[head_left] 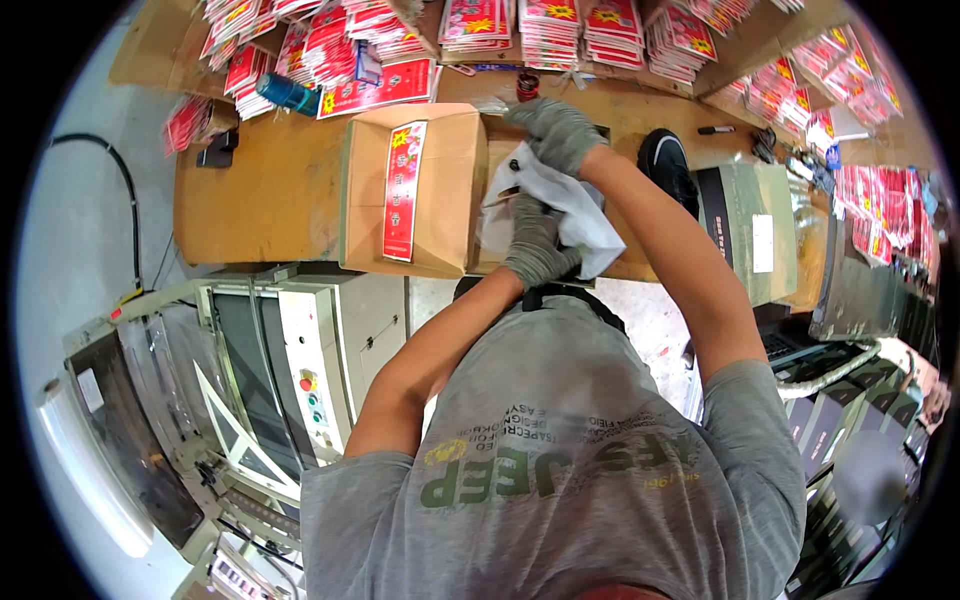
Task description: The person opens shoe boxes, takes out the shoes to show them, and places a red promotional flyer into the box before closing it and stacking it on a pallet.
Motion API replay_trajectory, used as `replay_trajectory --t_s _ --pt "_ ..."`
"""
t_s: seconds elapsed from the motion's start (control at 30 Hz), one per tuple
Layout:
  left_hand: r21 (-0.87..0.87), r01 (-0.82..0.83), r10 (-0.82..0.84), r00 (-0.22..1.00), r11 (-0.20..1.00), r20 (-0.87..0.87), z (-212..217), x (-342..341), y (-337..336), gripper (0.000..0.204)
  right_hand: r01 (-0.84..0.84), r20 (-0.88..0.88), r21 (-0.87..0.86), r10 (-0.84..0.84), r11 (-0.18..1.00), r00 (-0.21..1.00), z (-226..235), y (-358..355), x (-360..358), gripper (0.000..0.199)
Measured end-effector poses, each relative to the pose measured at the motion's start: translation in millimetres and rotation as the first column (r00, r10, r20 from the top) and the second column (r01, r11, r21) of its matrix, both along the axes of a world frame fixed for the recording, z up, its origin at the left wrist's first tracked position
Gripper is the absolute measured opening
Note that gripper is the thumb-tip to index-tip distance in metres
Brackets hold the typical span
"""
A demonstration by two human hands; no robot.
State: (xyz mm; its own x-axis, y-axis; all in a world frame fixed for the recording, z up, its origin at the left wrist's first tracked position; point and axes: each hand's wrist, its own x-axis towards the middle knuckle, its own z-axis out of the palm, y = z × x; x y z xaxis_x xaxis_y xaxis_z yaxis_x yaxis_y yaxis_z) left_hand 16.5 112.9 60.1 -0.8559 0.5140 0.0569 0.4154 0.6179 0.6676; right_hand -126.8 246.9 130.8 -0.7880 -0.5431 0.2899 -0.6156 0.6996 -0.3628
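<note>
Both my hands wear grey gloves. My left hand [537,240] is bent over crumpled white tissue paper [567,205], its fingers closed on it. A small black item [514,165] and a thin brownish piece show at the paper's left side; I cannot make out what they are. My right hand [560,132] is above the paper's far edge, fingers stretched to the left, near a small dark-red object [527,86]. Left of the paper stands an open cardboard box part [440,190] with a red printed strip [404,190] inside it. A black shoe [667,165] lies to the right.
A closed green-grey shoebox [770,232] sits right of the shoe. Stacks of red printed cards [549,35] fill wooden shelves along the far edge. A teal bottle [288,93] lies at far left on the brown table [260,200]. A machine with buttons [312,370] stands below left.
</note>
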Motion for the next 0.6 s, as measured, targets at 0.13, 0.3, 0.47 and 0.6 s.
replay_trajectory --t_s 0.13,0.3,0.47,0.6 --pt "0.323 0.335 -0.417 0.879 0.885 0.231 20.5 1.7 4.3 0.062 -0.231 0.444 0.623 -0.095 0.748 0.891 -36.2 -41.6 -21.5 0.045" --pt "0.596 0.267 -0.516 0.804 0.757 0.296 18.6 14.9 9.4 0.025 -0.458 0.319 0.791 0.364 0.406 0.875 -91.0 -9.4 -15.7 0.057" --pt "0.519 0.349 -0.499 0.848 0.78 0.178 6.5 4.4 -4.8 0.016 -0.64 0.547 0.749 0.383 0.174 0.744 -36.2 -21.6 -6.4 0.038" --pt "0.495 0.288 -0.396 0.91 0.819 0.125 -11.9 11.9 -8.6 0.015 -0.634 0.612 0.772 0.305 -0.033 0.73 56.5 -40.6 14.7 0.016"
